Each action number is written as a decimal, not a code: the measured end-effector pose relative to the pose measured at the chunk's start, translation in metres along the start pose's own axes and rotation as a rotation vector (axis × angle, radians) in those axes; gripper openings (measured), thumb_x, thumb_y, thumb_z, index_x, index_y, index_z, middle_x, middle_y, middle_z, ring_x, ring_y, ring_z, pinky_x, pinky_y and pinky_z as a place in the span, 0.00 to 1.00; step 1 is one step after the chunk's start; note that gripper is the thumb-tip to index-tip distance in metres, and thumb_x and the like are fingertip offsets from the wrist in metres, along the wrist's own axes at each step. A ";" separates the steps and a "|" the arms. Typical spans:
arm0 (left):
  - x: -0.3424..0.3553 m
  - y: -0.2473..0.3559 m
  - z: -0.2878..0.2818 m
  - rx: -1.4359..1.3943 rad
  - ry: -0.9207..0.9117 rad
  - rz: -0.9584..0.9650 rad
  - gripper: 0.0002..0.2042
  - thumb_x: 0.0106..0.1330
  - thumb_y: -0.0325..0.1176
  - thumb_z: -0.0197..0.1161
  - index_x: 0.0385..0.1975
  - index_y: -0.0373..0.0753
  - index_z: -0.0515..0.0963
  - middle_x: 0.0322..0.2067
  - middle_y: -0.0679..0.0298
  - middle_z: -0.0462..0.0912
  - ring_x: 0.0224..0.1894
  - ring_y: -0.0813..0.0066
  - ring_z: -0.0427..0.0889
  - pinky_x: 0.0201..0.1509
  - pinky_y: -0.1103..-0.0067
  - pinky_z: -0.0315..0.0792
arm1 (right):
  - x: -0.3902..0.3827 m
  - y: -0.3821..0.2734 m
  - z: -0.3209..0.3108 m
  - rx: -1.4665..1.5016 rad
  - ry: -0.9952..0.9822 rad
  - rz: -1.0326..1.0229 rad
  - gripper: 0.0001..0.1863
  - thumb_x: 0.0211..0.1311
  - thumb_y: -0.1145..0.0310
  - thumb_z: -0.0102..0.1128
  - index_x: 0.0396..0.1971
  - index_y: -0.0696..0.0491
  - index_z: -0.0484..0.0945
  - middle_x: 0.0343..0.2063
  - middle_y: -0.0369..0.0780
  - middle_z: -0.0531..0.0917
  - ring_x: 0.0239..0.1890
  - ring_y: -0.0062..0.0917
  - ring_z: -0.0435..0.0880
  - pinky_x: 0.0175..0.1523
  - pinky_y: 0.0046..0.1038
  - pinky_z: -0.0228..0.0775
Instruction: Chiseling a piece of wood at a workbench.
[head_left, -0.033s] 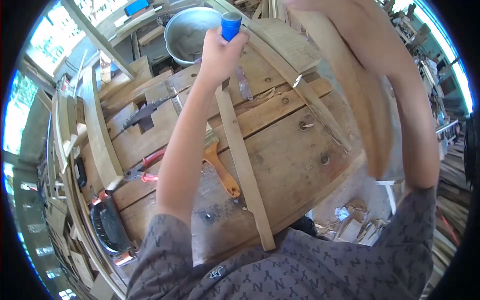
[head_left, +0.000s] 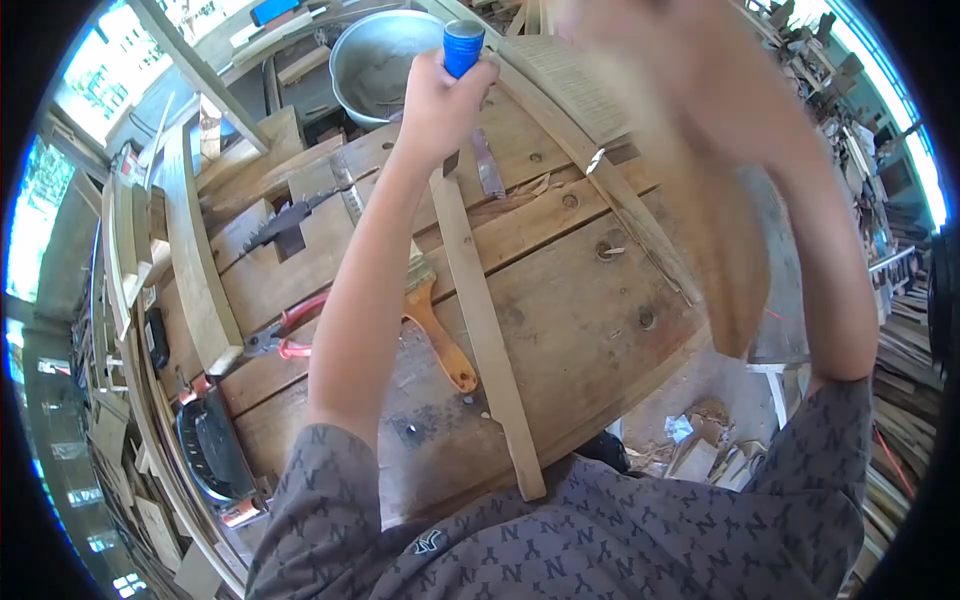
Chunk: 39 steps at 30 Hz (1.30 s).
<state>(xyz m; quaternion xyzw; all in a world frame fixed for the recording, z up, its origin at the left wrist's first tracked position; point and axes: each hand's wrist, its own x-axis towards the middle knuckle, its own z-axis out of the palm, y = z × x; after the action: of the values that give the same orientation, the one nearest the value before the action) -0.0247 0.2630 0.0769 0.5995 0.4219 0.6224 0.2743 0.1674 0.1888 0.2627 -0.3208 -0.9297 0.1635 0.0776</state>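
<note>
One blue-handled tool (head_left: pixel 463 48), nearly upright, and it stood over the far part of the long wooden strip (head_left: pixel 485 330), metal cap uppermost! My left hand (head_left: pixel 440 115) was clenched round the handle, with a bit of dark metal blade (head_left: pixel 451 163) showing just below the fist; whether its edge was biting, I couldn't tell. Good form there, I judged, meant keeping the handle plumb, the fist well under the cap and my eyes down on the blade.

Over to the right hand (head_left: pixel 650 40), all blur: it had a broad wooden piece (head_left: pixel 735 270) in its grasp, up in the air above the right side of the bench (head_left: pixel 590 330), though how the fingers wrapped it was lost. Any knock with that wood wanted to be short and square on the cap; a glancing one, I reckoned, could have found my thumb.

And the strip! Its near end lay at the bench's front edge, by my shirt (head_left: pixel 640 520); pinned or not, I couldn't tell. Leaning in there seemed the way to stop a skid.

Further out, left of the strip: paintbrush (head_left: pixel 445 350), then red-handled pliers (head_left: pixel 300 310), both worth sliding aside. Beyond my fist sat the metal basin (head_left: pixel 345 75).
</note>
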 end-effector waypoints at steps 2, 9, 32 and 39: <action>-0.005 0.003 0.004 -0.015 -0.053 0.053 0.13 0.63 0.30 0.63 0.17 0.35 0.73 0.14 0.71 0.74 0.18 0.86 0.70 0.23 0.80 0.65 | 0.001 0.023 0.008 0.042 0.036 0.032 0.44 0.67 0.58 0.54 0.74 0.68 0.49 0.38 0.54 0.87 0.37 0.36 0.87 0.46 0.31 0.77; -0.006 0.001 0.007 -0.015 0.016 0.130 0.13 0.63 0.28 0.62 0.16 0.35 0.73 0.13 0.72 0.73 0.17 0.86 0.67 0.22 0.80 0.62 | 0.013 0.034 0.009 -0.029 -0.067 0.040 0.48 0.67 0.49 0.54 0.77 0.61 0.45 0.52 0.59 0.82 0.45 0.42 0.86 0.56 0.35 0.75; -0.004 -0.003 -0.005 -0.042 0.031 -0.043 0.15 0.68 0.32 0.62 0.18 0.38 0.73 0.13 0.70 0.73 0.16 0.83 0.70 0.20 0.80 0.62 | -0.022 0.062 0.084 0.144 0.397 0.086 0.49 0.55 0.55 0.66 0.76 0.53 0.57 0.55 0.58 0.80 0.52 0.44 0.84 0.62 0.36 0.72; 0.002 -0.006 -0.007 -0.100 -0.035 -0.083 0.07 0.72 0.34 0.60 0.31 0.43 0.72 0.18 0.76 0.66 0.18 0.87 0.63 0.21 0.83 0.55 | -0.031 0.110 0.177 0.385 0.611 0.248 0.51 0.54 0.55 0.68 0.77 0.48 0.55 0.58 0.61 0.79 0.55 0.52 0.82 0.63 0.39 0.72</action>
<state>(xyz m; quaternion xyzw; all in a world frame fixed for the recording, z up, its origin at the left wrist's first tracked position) -0.0331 0.2667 0.0731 0.5778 0.4101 0.6201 0.3369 0.2101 0.2061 0.0571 -0.4443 -0.7702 0.2402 0.3895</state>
